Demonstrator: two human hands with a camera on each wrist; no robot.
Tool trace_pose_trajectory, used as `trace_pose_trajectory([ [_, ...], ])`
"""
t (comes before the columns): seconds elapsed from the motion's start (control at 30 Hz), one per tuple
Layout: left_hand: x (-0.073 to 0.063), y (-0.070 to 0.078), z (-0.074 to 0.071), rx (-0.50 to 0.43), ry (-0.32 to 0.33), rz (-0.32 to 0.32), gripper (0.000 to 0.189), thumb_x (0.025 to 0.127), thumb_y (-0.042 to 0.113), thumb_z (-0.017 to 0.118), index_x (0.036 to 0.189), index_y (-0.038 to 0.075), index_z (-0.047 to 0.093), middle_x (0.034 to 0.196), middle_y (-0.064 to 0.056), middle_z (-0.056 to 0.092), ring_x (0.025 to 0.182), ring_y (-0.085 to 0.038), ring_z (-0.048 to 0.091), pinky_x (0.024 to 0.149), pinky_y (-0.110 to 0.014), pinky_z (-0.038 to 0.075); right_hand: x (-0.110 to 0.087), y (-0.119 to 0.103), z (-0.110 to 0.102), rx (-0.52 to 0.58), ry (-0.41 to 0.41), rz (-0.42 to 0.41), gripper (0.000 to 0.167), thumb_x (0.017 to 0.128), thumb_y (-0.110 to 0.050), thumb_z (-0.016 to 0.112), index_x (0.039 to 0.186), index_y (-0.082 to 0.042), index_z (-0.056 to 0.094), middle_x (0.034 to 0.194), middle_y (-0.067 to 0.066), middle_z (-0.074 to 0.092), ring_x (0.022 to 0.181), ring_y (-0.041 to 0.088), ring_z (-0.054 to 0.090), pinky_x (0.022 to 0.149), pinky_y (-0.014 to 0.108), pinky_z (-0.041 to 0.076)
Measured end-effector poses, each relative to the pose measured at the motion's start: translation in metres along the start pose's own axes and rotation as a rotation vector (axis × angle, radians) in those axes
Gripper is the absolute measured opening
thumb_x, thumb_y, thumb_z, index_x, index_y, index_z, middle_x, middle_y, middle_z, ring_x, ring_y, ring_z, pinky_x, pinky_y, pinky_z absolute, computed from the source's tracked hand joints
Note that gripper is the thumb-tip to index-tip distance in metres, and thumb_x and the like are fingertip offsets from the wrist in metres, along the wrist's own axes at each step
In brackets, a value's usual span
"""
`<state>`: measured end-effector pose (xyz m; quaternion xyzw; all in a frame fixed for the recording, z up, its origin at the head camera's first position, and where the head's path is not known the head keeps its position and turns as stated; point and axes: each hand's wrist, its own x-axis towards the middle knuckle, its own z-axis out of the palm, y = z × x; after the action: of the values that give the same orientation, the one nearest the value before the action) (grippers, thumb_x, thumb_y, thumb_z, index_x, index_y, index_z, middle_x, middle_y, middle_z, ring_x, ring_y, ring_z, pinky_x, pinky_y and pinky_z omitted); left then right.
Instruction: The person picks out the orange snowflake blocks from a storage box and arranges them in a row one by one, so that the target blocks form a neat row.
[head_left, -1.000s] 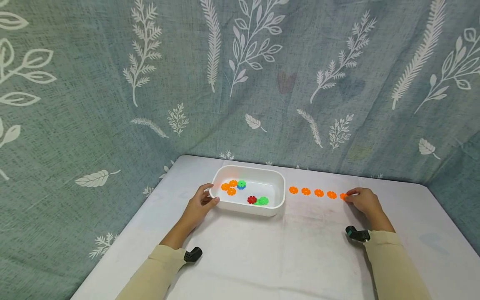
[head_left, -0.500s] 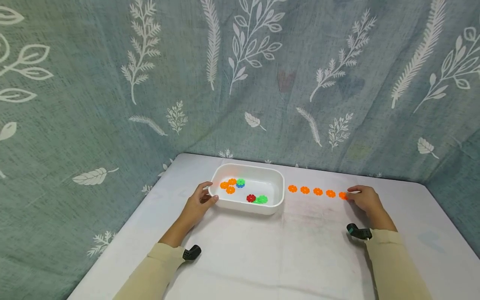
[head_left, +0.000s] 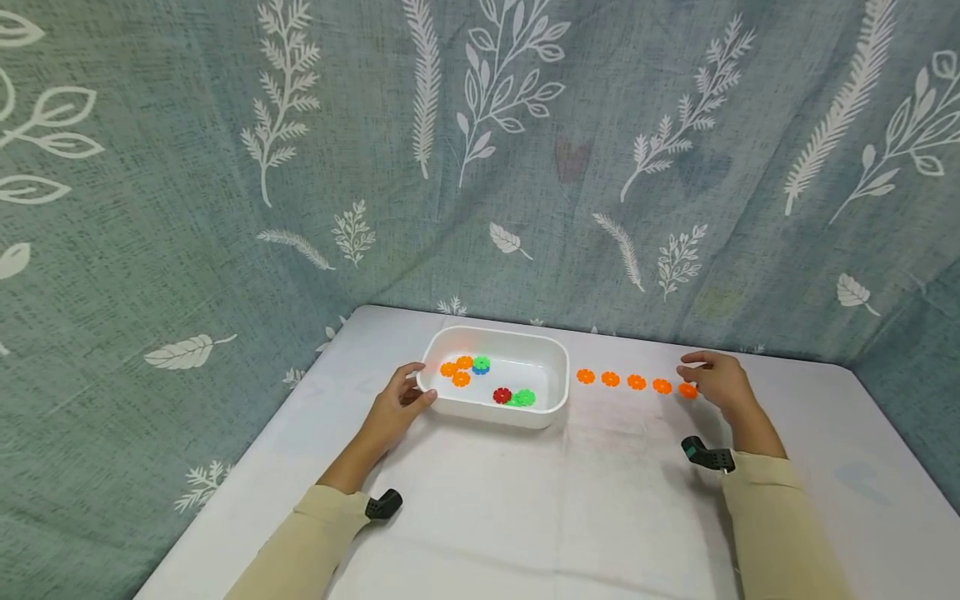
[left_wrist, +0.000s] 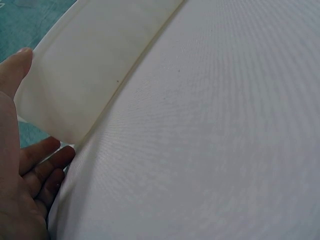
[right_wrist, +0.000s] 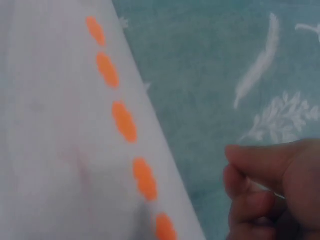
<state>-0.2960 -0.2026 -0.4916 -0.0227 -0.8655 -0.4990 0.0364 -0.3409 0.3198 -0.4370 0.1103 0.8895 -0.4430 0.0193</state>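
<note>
A white plastic tray [head_left: 540, 415] stands left of the middle of the table. My left hand [head_left: 395, 410] grips its left end, thumb at the front side and fingers round the corner; the left wrist view shows the thumb [left_wrist: 19, 65] at the tray's wall [left_wrist: 85, 70]. Inside lie several flower-shaped discs: orange [head_left: 461, 379], red [head_left: 502, 396], green [head_left: 526, 397], and a green one over a blue one. Right of the tray runs a row of several orange flower discs [head_left: 636, 382]. My right hand [head_left: 723, 385] hovers beside the last disc [head_left: 687, 390], fingers loosely bent, holding nothing.
White cloth covers the table [head_left: 480, 500]. Behind and to the sides hangs a blue-green curtain [head_left: 465, 233] with white leaf prints, reaching the table's back edge. A small black camera sits on each wrist.
My right hand has let go of the last orange disc and lifted slightly up and left, leaving it at the row's end. The left hand stays on the tray.
</note>
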Motion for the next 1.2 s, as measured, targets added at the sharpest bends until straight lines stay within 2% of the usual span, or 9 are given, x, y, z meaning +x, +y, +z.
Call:
trace_pose_trajectory([
  [0.27,0.000,-0.001,-0.003,0.007,0.008,0.006,0.058,0.092,0.042,0.066,0.142,0.032,0.038,0.141,-0.011,0.051,0.113,-0.028,0.054,0.096,-0.049,0.044,-0.007,-0.030,0.026,0.085,-0.038,-0.084,0.044,0.097,-0.025,0.061,0.134,-0.002,0.055,0.114,0.020,0.059,0.100,0.037,0.055,0.079,0.042,0.050],
  [0.53,0.000,-0.003,-0.002,0.002,0.009,0.002,0.059,0.091,0.044,0.066,0.142,0.032,0.038,0.140,-0.011,0.052,0.112,-0.028,0.054,0.095,-0.048,0.044,-0.010,-0.059,0.052,0.133,-0.111,-0.122,0.044,0.096,-0.024,0.063,0.133,-0.003,0.056,0.110,0.018,0.060,0.105,0.039,0.054,0.089,0.049,0.047],
  [0.83,-0.001,-0.002,-0.001,0.002,0.019,0.026,0.059,0.091,0.043,0.066,0.142,0.030,0.038,0.137,-0.010,0.055,0.111,-0.027,0.055,0.094,-0.048,0.045,-0.013,-0.087,0.076,0.173,-0.157,-0.195,0.040,0.095,-0.022,0.064,0.130,-0.002,0.059,0.107,0.018,0.062,0.105,0.041,0.054,0.092,0.050,0.046],
  [1.0,-0.001,-0.001,0.000,0.013,0.029,0.018,0.059,0.091,0.042,0.066,0.142,0.030,0.038,0.137,-0.011,0.055,0.111,-0.027,0.055,0.094,-0.049,0.045,-0.017,-0.108,0.096,0.151,-0.180,-0.230,0.035,0.096,-0.021,0.064,0.126,-0.005,0.061,0.103,0.016,0.063,0.101,0.041,0.056,0.086,0.051,0.048],
  [1.2,-0.001,0.002,0.002,0.004,0.018,0.013,0.057,0.092,0.038,0.066,0.142,0.030,0.038,0.138,-0.011,0.054,0.111,-0.026,0.055,0.095,-0.048,0.045,-0.022,-0.130,0.124,0.094,-0.228,-0.287,0.032,0.093,-0.023,0.067,0.122,-0.008,0.065,0.097,0.012,0.064,0.098,0.037,0.059,0.073,0.040,0.048],
])
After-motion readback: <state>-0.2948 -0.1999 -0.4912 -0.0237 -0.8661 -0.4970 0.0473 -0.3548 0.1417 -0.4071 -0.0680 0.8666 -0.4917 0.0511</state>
